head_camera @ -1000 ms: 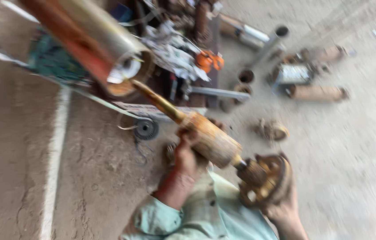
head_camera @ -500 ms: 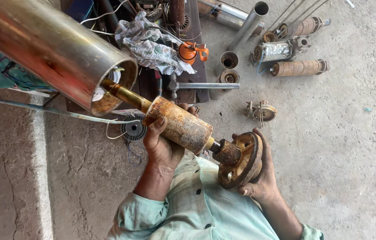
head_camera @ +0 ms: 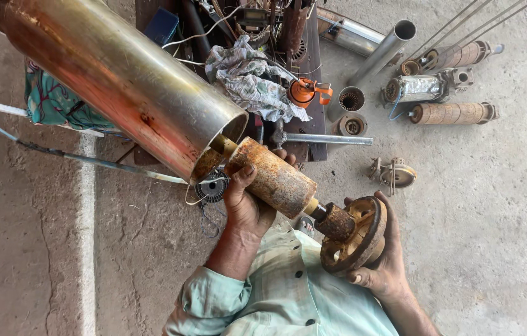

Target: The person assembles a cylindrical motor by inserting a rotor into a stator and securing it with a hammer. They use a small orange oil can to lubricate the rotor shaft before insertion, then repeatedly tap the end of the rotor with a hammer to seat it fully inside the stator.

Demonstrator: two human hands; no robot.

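rotor: a rusty cylindrical rotor is held slanted, its upper tip just inside the mouth of the steel tube; half a second ago a longer stretch of bare shaft showed between rotor and tube, so it has been moved further in.
end plate: a rusted round end plate sits on the lower end of the rotor's shaft, over the pale green shirt.
left hand: the left hand is wrapped from below around the rotor body, fingers closed on it; earlier it gripped at the same place.
right hand: the right hand is cupped around the rim of the end plate, fingers curled over its edge, as before.
tube: its open mouth is now seen nearer the hands than in the earlier frame.
around: a crumpled cloth, an orange part, a small finned disc under the tube mouth, and several motor bodies are spread on the concrete floor, well apart from the hands.
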